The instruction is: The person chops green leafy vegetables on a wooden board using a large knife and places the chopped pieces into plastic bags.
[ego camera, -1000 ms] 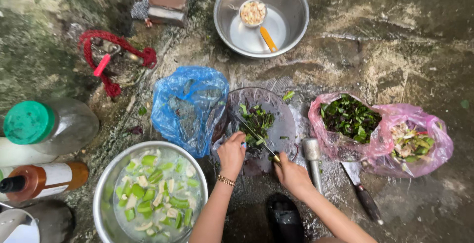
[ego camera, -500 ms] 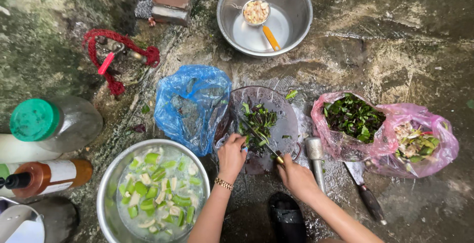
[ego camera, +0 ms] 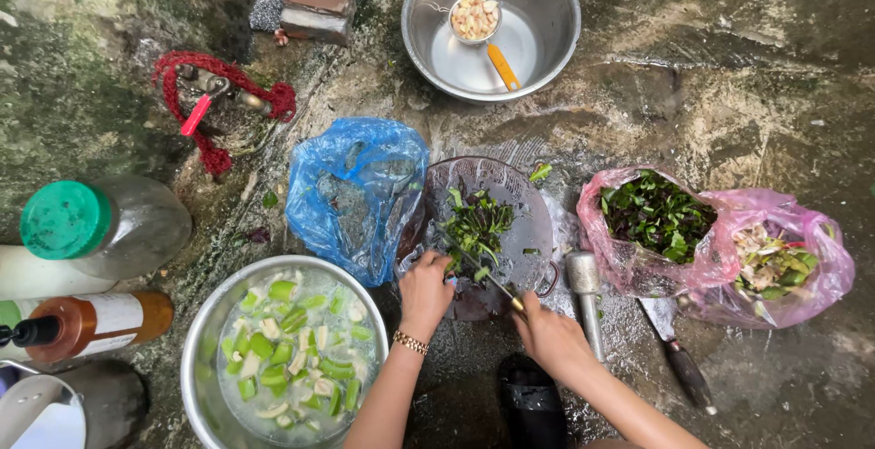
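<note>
A big metal bowl [ego camera: 205,358] full of green cut veggies in water sits just left of the fingers; a crumpled blue bag [ego camera: 355,196] lies up and left of them; far above the fingers is a shiny metal bowl [ego camera: 547,11] with a little strainer [ego camera: 475,18] of pale bits inside; off to the right of the fingers are a pink bag [ego camera: 629,262] of dark leaves and one more pink bag [ego camera: 820,276] of scraps; far left stand a green-capped bottle [ego camera: 100,226] and a brown sauce bottle [ego camera: 87,326]; a red cord [ego camera: 219,93] lies up top left.
</note>
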